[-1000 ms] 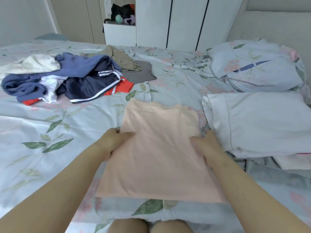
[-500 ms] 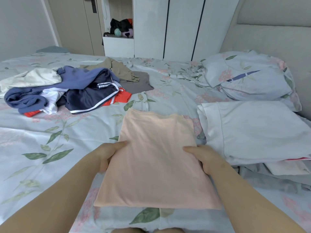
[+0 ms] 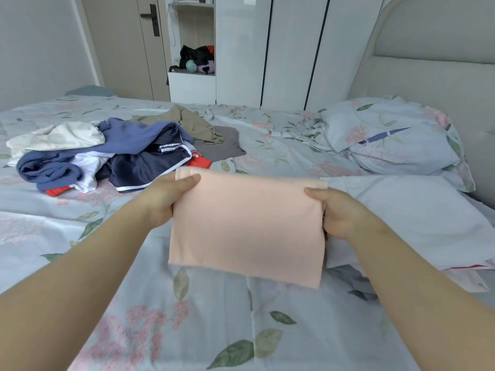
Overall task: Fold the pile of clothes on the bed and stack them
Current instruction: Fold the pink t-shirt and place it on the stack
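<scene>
A folded peach garment point(image 3: 246, 226) hangs in the air above the bed, held at its top edge. My left hand point(image 3: 163, 202) grips its upper left corner, thumb on the front. My right hand point(image 3: 340, 212) grips the upper right corner the same way. A pile of unfolded clothes point(image 3: 112, 153) lies on the bed at the left: cream, blue, navy with white stripes, red, khaki and grey pieces. A folded white garment point(image 3: 407, 218) lies flat to the right, on top of other folded pieces.
The bed point(image 3: 241, 330) has a pale blue floral sheet. A floral pillow point(image 3: 396, 137) rests against the padded headboard point(image 3: 434, 84) at the right. White wardrobe doors point(image 3: 289, 49) and an open shelf with dark items point(image 3: 197, 60) stand behind the bed.
The peach garment was lying flat on the bed with my hands at its sides. It is now folded in half and lifted off the sheet in both hands.
</scene>
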